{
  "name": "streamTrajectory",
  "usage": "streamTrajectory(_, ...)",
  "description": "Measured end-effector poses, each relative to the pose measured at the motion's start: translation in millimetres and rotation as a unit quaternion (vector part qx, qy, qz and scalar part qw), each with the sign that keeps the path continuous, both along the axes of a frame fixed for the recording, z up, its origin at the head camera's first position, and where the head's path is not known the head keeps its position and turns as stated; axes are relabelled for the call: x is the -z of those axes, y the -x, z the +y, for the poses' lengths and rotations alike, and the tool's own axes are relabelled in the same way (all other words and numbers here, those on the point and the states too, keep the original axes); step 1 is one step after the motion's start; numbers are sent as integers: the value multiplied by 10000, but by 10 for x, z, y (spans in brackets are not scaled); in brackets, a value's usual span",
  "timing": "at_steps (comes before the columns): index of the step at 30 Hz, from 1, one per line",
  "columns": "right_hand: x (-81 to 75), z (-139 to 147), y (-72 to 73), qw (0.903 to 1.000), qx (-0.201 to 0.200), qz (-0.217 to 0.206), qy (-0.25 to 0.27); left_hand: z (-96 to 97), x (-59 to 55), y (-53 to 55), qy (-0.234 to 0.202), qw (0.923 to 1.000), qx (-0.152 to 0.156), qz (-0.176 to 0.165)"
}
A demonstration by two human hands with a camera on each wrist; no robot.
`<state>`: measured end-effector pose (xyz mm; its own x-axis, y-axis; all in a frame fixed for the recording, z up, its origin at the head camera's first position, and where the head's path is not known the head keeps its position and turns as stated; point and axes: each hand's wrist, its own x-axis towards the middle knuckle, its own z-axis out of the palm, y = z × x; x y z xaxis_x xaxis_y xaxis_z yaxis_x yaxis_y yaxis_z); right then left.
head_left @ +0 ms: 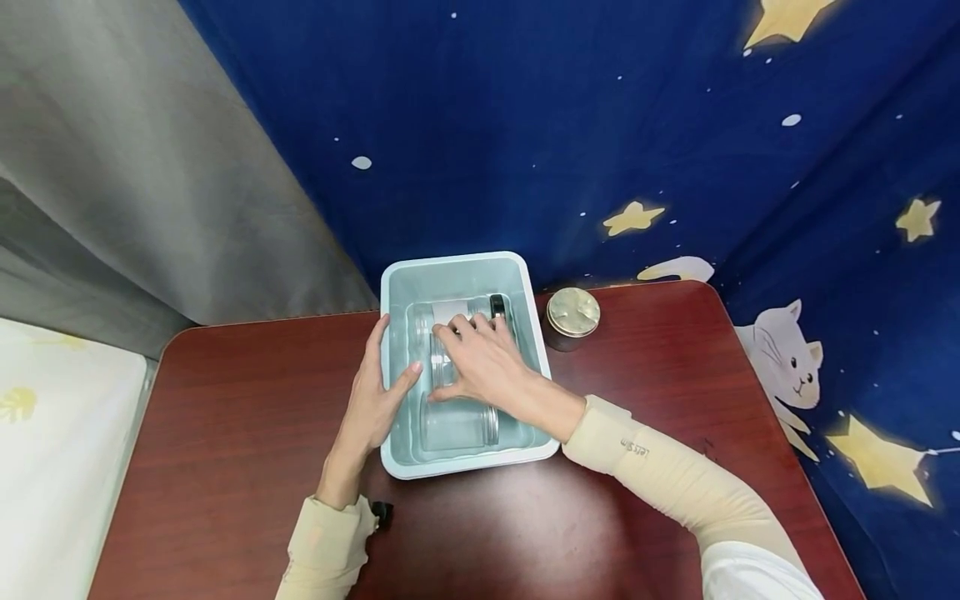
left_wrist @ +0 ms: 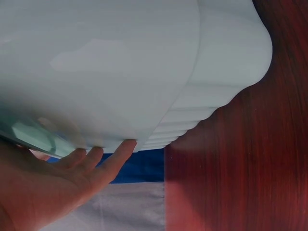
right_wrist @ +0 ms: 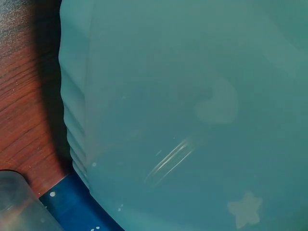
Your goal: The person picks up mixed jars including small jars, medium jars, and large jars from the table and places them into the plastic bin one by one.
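Observation:
A pale blue plastic basin (head_left: 455, 263) holds several clear jars lying on their sides. Over its middle, my right hand (head_left: 487, 362) grips a clear jar (head_left: 441, 364), thumb on the near side and fingers on the far side. Nearer me in the basin lies another clear jar (head_left: 453, 427) with a silver lid. Beyond the hand lies a jar with a black lid (head_left: 497, 305), partly covered by the fingers. My left hand (head_left: 371, 408) is at the basin's left side, its straight fingers touching the outer wall (left_wrist: 110, 96) and its thumb reaching over the rim.
A dark canister with a shiny gold-coloured lid (head_left: 573, 312) stands right of the basin near the table's back edge. The table (head_left: 240, 433) is reddish-brown wood. Behind it hang a blue star-patterned curtain (head_left: 487, 125) and a grey curtain (head_left: 172, 167).

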<state>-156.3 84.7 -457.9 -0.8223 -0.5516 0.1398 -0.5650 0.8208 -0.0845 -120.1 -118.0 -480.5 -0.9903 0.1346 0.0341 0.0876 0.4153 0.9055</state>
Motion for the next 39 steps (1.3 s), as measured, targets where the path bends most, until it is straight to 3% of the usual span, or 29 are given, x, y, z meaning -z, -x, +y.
streamTrajectory(16, 32, -25, -10, 9995, -96, -184, -246, 0, 11, -2, 33, 10000, -39, 82)
streamTrajectory(39, -19, 45, -24, 9997, -137, 5, 224, 3, 2, -6, 42, 10000, -44, 58)
